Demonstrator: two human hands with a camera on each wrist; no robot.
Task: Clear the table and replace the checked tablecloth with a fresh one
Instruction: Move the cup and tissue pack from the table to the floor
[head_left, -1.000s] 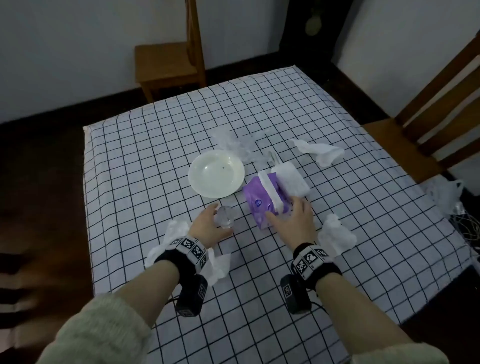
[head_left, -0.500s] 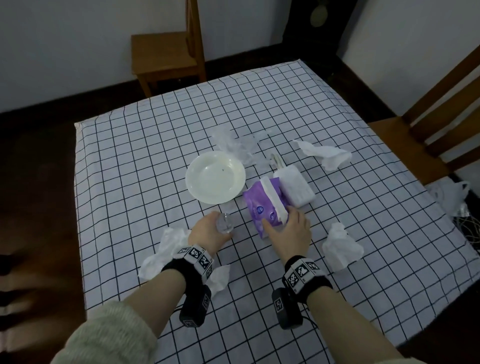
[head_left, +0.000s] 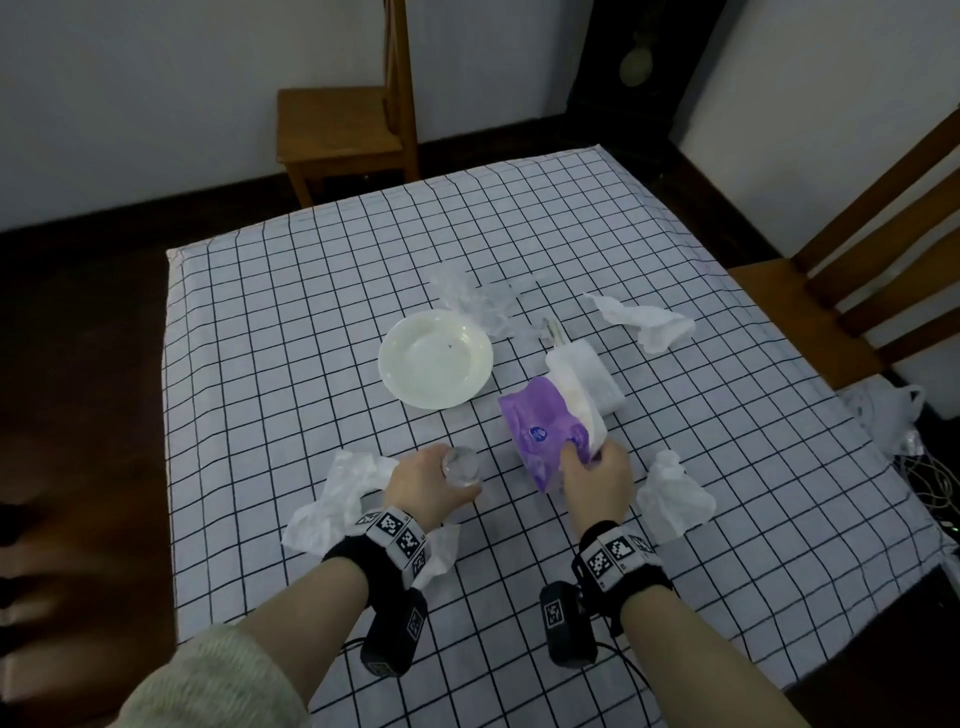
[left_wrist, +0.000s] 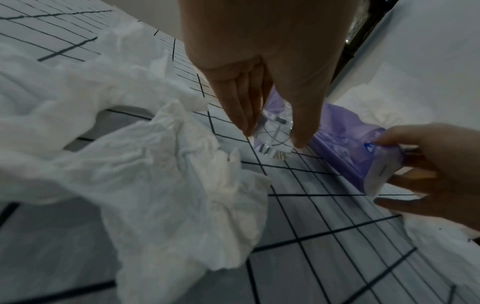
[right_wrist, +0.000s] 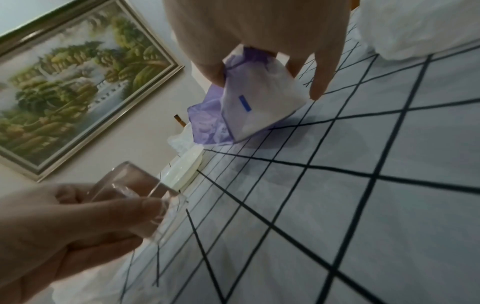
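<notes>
The black-and-white checked tablecloth covers the table. My left hand grips a clear drinking glass from above, near the front of the table; the glass shows between my fingers and thumb, and its base tilts in the right wrist view. My right hand pinches the near end of a purple tissue pack, lifting that end; the pack hangs from my fingers. A white plate lies behind the glass.
Crumpled white tissues lie at the front left, front right and back right. Crinkled clear plastic sits behind the plate. Wooden chairs stand at the far side and at the right.
Both hands have drawn back toward me. The left hand has closed round the glass and tipped it; the right hand has raised the near end of the purple pack.
</notes>
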